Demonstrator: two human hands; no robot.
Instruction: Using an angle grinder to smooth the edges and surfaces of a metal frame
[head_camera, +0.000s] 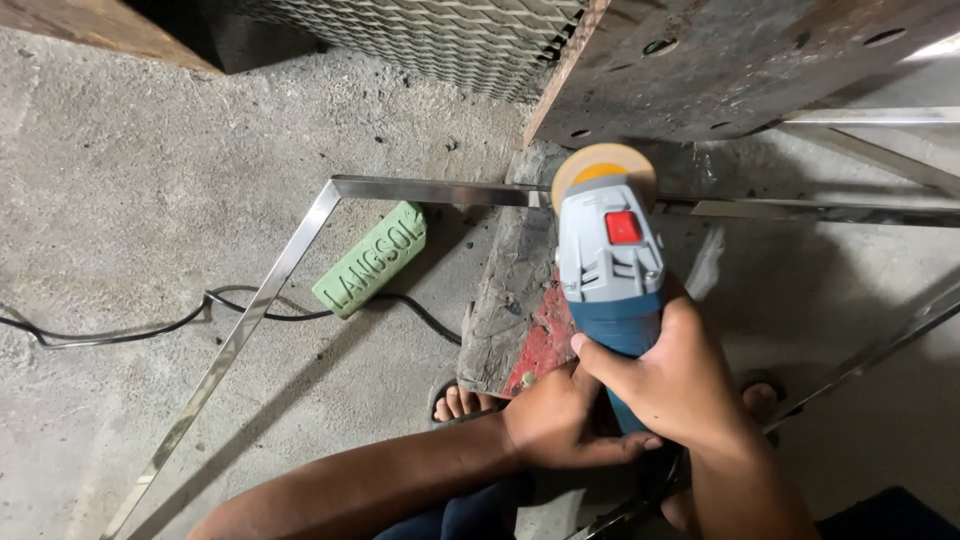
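right now both hands are gripping the blue-grey angle grinder (612, 270): the right hand (680, 375) is wrapping closed fingers around its body, the left hand (560, 420) is closing on its rear. its buffing wheel (603, 165) is meeting the steel strip frame (290, 260) near the corner; most of the frame is lying unworked beside the green compound bar (372, 258).

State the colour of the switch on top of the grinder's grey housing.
Red: the switch sits on the grinder, held by both the right hand and left hand; head view.
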